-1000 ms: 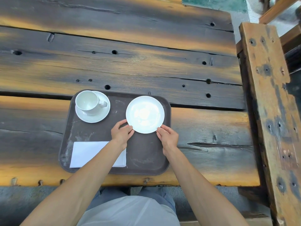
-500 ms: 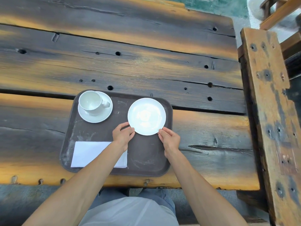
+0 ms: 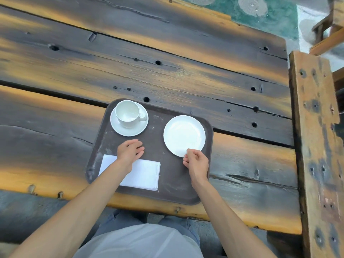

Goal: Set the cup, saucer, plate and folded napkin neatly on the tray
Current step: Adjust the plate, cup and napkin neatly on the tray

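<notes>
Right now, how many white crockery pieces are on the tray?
3: a cup on its saucer at the tray's far left corner, and a plate at the far right. None looks hidden.

My left forearm covers the middle of the folded napkin (image 3: 145, 174), so only its two ends show. My right hand (image 3: 197, 162) hides the near rim of the plate (image 3: 184, 135); whether my fingertips touch or pinch that rim cannot be told. The cup (image 3: 127, 113) conceals the saucer's (image 3: 130, 130) centre. The wooden bench (image 3: 316, 146) is cut off at the right edge.
</notes>
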